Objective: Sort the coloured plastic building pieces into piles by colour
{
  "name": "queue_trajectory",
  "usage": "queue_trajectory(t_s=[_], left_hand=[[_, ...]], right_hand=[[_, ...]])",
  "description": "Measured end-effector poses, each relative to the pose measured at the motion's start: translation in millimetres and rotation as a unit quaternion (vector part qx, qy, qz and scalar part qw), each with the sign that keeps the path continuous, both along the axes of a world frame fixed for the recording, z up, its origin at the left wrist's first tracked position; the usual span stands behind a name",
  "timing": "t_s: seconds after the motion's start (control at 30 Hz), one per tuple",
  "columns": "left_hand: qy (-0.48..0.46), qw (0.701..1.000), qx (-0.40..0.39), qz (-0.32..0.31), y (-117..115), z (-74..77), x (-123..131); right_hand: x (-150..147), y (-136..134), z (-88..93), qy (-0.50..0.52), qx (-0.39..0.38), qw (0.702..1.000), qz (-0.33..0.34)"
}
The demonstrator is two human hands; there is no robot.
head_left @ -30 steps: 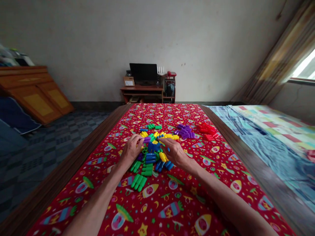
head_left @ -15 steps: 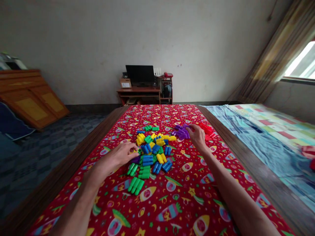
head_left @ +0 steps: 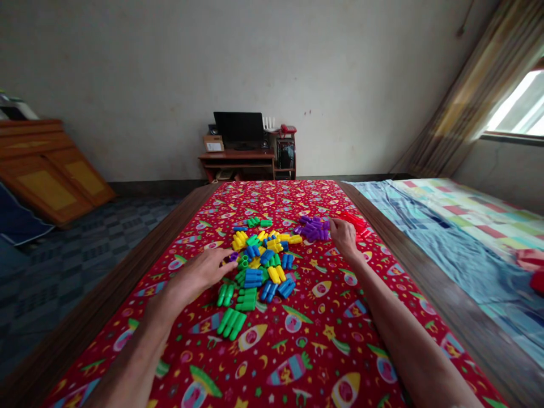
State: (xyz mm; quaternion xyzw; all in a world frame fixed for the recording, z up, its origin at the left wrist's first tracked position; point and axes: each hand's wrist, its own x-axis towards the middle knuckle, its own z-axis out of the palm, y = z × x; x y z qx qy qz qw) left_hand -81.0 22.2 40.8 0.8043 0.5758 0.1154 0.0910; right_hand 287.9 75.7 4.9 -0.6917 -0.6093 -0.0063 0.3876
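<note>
My left hand is closed on a purple plastic block at the left side of a mixed heap. The block's outline is partly hidden by my fingers. In that heap lie green blocks, blue blocks and yellow blocks, each shaped like joined tubes. My right hand rests at the right edge of a pile of purple blocks, fingers loosely bent and apart, with nothing visible in them. Just beyond it is a pile of red blocks, partly covered by the hand.
A red patterned cloth covers the table, whose dark wooden edge shows on both sides. To the right is a bed with a blue sheet. A desk with a monitor stands at the far wall, a wooden cabinet at left.
My left hand has a purple block between its fingers, where a yellow one showed before. My right hand has drawn slightly away from the purple pile, its fingers off the blocks. The view has shifted slightly.
</note>
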Motion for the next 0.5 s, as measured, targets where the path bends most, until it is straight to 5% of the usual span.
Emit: queue_trajectory(t_s=[0.07, 0.13, 0.27, 0.33, 0.4, 0.5], left_hand=[[-0.077, 0.996, 0.035, 0.004, -1, 7.8, 7], [-0.193, 0.981, 0.021, -0.009, -5, 8.6, 23], [-0.398, 0.91, -0.107, -0.046, -16, -6.9, 63], [-0.448, 0.882, -0.14, -0.049, -19, -14.4, 73], [-0.445, 0.885, -0.127, -0.047, -19, -16.5, 74], [-0.345, 0.938, -0.013, -0.043, -16, -8.9, 61]], right_hand=[[-14, -8, 12.0, 0.035, 0.033, 0.997, 0.053], [-38, -22, 23.0, 0.083, 0.044, 0.98, 0.175], [-89, -57, 34.8, 0.084, 0.008, 0.881, 0.465], [-101, -65, 34.5, 0.053, 0.004, 0.846, 0.531], [-99, -61, 31.4, 0.046, 0.014, 0.857, 0.514], [-72, -37, 24.3, 0.074, 0.038, 0.936, 0.341]])
